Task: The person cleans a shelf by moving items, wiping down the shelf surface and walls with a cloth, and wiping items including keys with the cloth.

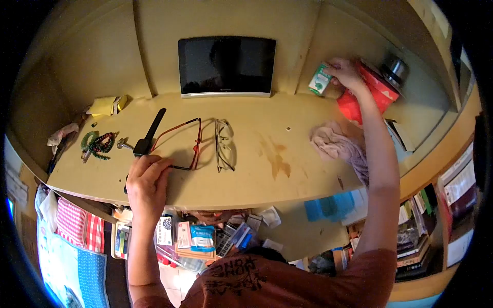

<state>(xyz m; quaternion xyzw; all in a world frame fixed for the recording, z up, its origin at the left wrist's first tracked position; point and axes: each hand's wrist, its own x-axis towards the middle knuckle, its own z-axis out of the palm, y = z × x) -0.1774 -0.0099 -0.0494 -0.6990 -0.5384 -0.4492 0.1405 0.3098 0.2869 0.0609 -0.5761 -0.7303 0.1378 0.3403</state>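
Note:
My left hand (147, 180) is at the left of the desk, fingers curled and closed round the temple tip of red-and-black-framed eyeglasses (196, 146). The same hand partly covers a black smartwatch (141, 148), whose strap points away from me. To the right lies a second pair of eyeglasses (219, 146) with thin, pale frames. At the back right, my right hand (345, 73) grips a small green-and-white box (320, 79), tilted above the desk. Just beside that hand is a red bag (377, 95), partly hidden by my forearm.
A dark-screened monitor (226, 66) stands at the back. Beaded bracelets (102, 145) and a yellow packet (107, 106) lie left. A crumpled cloth (336, 143) is at right, near a brown stain (277, 159). Below the front edge sit boxes and a blue packet (203, 238).

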